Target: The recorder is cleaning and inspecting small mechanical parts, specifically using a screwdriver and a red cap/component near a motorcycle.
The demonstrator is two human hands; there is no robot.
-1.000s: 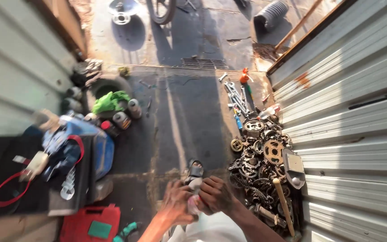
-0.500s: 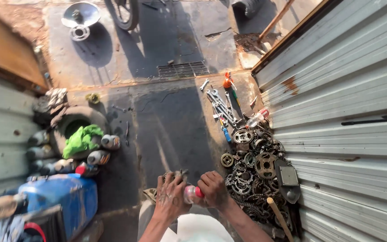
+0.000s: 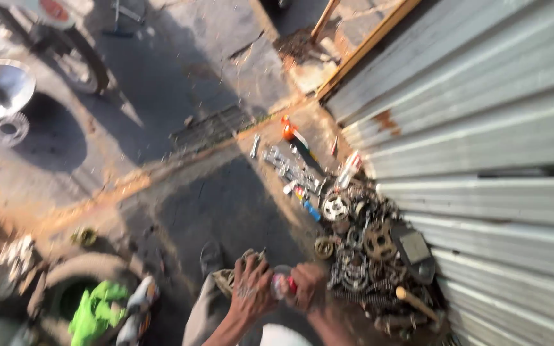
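Note:
My left hand (image 3: 249, 293) and my right hand (image 3: 309, 288) are together low in the middle of the view. Between them they hold a small round part with a red and pale end (image 3: 281, 286). The left hand's fingers also rest on a greasy metal piece (image 3: 229, 279) just behind it. The frame is blurred, so I cannot make out the finer grip. My knees and a pale cloth (image 3: 281, 336) are below the hands.
A heap of sprockets, gears and chains (image 3: 367, 256) lies right of my hands against a corrugated metal shutter (image 3: 482, 160). Wrenches (image 3: 290, 170) and an orange bottle (image 3: 288, 130) lie further off. A tyre with a green rag (image 3: 94, 307) sits lower left. A drain grate (image 3: 209, 128) crosses the concrete.
The view has swung up and to the right: the blue container and red case at the left have left the frame. My hands stay together on the small part.

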